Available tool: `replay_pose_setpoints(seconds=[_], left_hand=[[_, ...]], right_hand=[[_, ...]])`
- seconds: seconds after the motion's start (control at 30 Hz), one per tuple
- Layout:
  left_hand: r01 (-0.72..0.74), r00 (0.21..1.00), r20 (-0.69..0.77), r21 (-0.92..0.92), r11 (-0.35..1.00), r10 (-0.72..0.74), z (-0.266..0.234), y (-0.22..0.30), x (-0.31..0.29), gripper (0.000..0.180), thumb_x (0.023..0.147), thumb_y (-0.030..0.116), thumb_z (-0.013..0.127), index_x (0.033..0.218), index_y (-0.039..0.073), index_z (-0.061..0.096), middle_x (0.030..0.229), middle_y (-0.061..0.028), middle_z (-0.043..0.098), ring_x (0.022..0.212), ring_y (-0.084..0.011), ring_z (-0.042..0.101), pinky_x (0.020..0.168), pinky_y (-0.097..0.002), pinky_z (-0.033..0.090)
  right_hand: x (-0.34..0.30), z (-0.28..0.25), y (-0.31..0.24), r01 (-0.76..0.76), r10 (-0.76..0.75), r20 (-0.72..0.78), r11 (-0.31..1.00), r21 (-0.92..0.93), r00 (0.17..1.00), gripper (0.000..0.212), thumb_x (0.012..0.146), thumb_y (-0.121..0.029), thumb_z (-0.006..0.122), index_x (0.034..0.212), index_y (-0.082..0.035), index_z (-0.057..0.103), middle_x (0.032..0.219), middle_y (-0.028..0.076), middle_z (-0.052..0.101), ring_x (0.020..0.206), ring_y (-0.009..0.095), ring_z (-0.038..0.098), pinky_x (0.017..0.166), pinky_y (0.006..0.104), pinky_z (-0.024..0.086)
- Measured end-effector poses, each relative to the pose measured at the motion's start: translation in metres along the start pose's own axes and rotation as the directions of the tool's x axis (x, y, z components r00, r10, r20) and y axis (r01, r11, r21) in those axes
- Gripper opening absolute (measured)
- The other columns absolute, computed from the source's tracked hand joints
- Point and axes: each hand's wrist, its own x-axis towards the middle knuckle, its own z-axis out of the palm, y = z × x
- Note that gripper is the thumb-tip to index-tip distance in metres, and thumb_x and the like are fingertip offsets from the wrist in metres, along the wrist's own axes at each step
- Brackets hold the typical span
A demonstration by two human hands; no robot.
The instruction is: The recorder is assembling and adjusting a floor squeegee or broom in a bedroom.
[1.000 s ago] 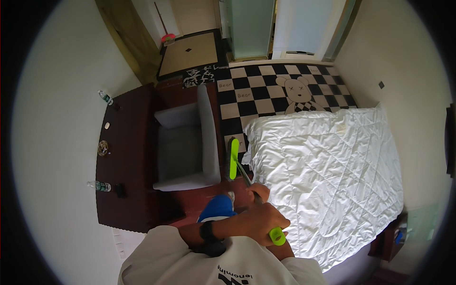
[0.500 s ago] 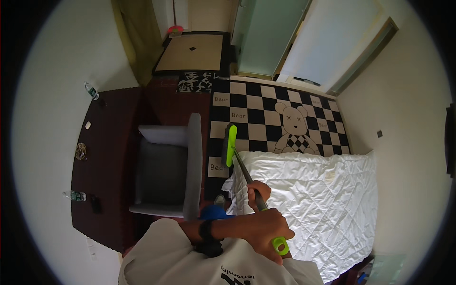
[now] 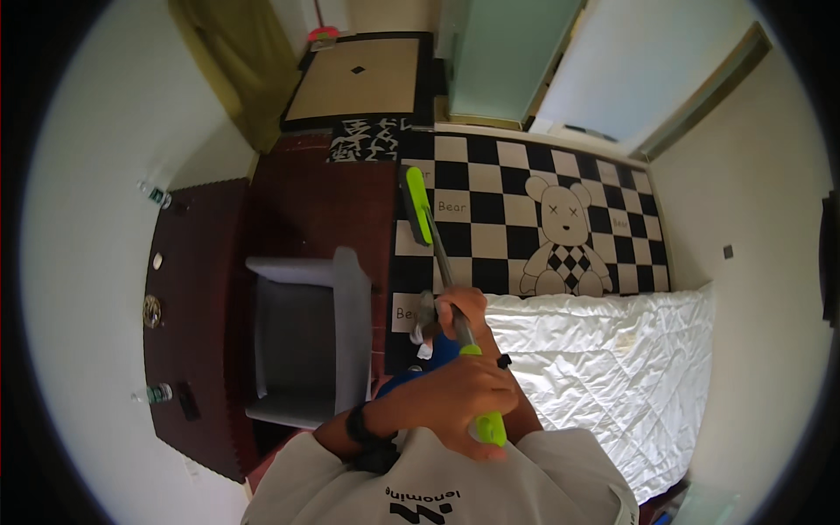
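Both my hands are closed round a long broom with a bright green head (image 3: 420,201), dark bristles, a grey pole (image 3: 444,258) and a green grip end. My left hand (image 3: 472,394), with a black watch on its wrist, wraps the top of the handle close to my shirt. Further down the pole sits my right hand (image 3: 464,312), its arm passing under the left one. The broom head rests over the left edge of a black-and-beige checkered mat (image 3: 486,227) with a bear drawing.
A grey armchair (image 3: 302,350) stands left, beside a dark red table (image 3: 197,350) with bottles and an ashtray (image 3: 152,311). A bed with a white quilt (image 3: 621,385) is on the right. My shoe (image 3: 425,317) is on the mat. Far off are a doormat (image 3: 363,140) and a red dustpan (image 3: 323,37).
The broom head has gone forward along the mat's left edge, and the bed has slid back in view. My foot has come forward beside the pole. Both hands keep their hold.
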Motion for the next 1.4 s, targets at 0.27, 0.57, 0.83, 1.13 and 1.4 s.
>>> replay_pose_setpoints(seconds=[0.27,0.57,0.83,1.13,1.4], left_hand=[[0.147,0.980,-0.125,-0.047,0.988,-0.152,-0.109,-0.190,0.101,0.069,0.080,0.076,0.041,0.063,0.009,0.047,0.063,-0.0057,0.050,0.058,-0.0249,0.049,0.057,-0.0350,0.037],[0.116,0.950,-0.240,-0.318,0.941,-0.198,-0.200,-0.380,0.226,0.081,0.084,0.080,0.030,0.065,0.004,0.049,0.064,-0.0081,0.051,0.056,-0.0212,0.051,0.057,-0.0307,0.040],[0.200,0.979,0.031,-0.376,0.905,-0.203,-0.240,-0.398,0.340,0.072,0.086,0.073,0.038,0.066,0.006,0.050,0.065,-0.0057,0.052,0.057,-0.0208,0.052,0.054,-0.0314,0.037],[0.032,0.898,0.386,-0.537,0.843,0.211,-0.266,-0.494,0.445,0.074,0.086,0.076,0.033,0.064,0.007,0.047,0.063,-0.0057,0.053,0.056,-0.0239,0.053,0.055,-0.0334,0.040],[0.139,0.839,0.453,-0.714,0.687,0.301,-0.241,-0.569,0.510,0.077,0.084,0.080,0.031,0.061,0.007,0.046,0.059,-0.0046,0.048,0.052,-0.0213,0.047,0.055,-0.0316,0.036]], right_hand=[[0.074,-0.028,0.213,-0.219,0.200,0.175,0.971,0.096,0.964,0.016,0.061,-0.006,0.070,0.069,-0.007,0.056,0.057,0.004,0.055,0.051,0.024,0.058,0.049,0.0341,0.046],[0.146,-0.081,0.386,-0.541,0.509,0.274,0.840,0.048,0.816,0.015,0.070,-0.012,0.068,0.077,-0.005,0.057,0.065,0.014,0.058,0.065,0.035,0.062,0.058,0.0370,0.047],[0.203,-0.150,0.421,-0.506,0.500,0.157,0.863,-0.002,0.852,0.012,0.072,-0.014,0.066,0.077,-0.007,0.058,0.064,0.012,0.058,0.060,0.033,0.059,0.055,0.0376,0.045],[0.223,-0.221,0.465,-0.751,0.752,-0.107,0.615,-0.240,0.651,0.016,0.067,-0.018,0.069,0.071,-0.007,0.058,0.063,0.013,0.059,0.062,0.036,0.058,0.056,0.0407,0.045],[0.217,-0.266,0.489,-0.854,0.693,-0.499,0.438,-0.281,0.520,0.015,0.068,-0.016,0.069,0.075,-0.004,0.062,0.067,0.015,0.061,0.064,0.034,0.062,0.058,0.0374,0.047]])
